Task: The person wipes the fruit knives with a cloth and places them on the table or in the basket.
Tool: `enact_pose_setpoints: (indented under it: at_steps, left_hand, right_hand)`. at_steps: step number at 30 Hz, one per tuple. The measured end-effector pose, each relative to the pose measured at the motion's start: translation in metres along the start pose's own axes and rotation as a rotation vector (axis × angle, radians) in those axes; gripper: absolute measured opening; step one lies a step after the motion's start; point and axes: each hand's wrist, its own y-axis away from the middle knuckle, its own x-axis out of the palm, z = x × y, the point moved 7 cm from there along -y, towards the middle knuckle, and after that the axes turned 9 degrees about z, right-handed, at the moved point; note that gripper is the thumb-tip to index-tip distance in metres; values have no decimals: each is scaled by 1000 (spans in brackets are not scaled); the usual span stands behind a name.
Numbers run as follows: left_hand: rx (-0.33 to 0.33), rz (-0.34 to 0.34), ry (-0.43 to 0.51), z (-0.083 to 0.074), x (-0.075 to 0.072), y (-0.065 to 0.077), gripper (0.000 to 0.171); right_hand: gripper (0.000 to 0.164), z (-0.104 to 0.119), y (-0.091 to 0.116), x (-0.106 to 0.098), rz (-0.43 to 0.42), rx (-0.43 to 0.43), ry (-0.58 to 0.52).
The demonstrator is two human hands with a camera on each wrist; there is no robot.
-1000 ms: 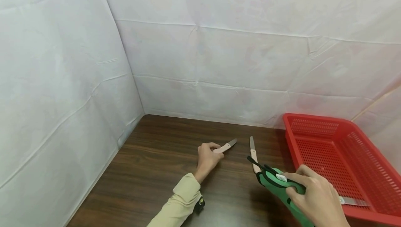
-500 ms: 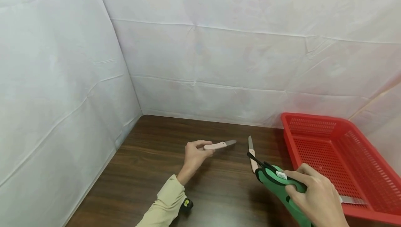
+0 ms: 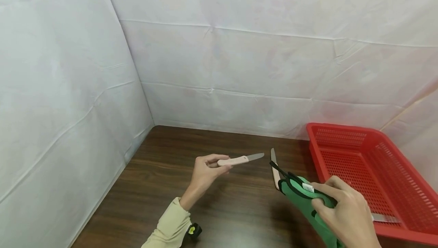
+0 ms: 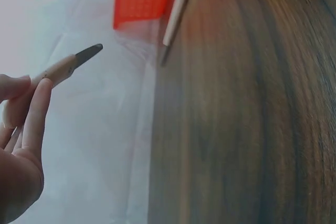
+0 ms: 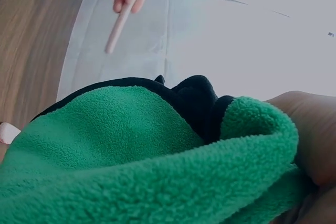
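My left hand (image 3: 204,172) pinches a small knife by its pale pink handle (image 3: 232,161), the blade pointing right, held above the table. In the left wrist view the same knife (image 4: 58,70) sits between thumb and fingers. On the right, my right hand (image 3: 347,206) grips a folded green fleecy cloth (image 3: 304,202) with black edging and a hanging loop; in the right wrist view the cloth (image 5: 131,145) fills the lower half. A second pale-handled knife (image 3: 275,170) lies on the table, its handle end partly covered by the cloth.
A red perforated plastic basket (image 3: 316,156) stands at the right, with another knife (image 3: 386,218) lying in it near the front. The dark wood table (image 3: 164,160) meets white sheeting (image 3: 219,61) at the back and left.
My left hand has raised the knife from the table and drawn it left, turning it closer to level. My right hand with the cloth has barely moved.
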Motion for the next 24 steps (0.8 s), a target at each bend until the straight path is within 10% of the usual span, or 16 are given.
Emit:
enact_pose_setpoints:
  at_steps: [13,24]
  left_hand:
    - [-56,60,153,-39,9,21,34]
    - [4,138,102,-61,17,39,33]
  right_hand:
    - [24,6,4,-17,-95,-3,-37]
    - [28,17,3,-43,-248,-56,-153]
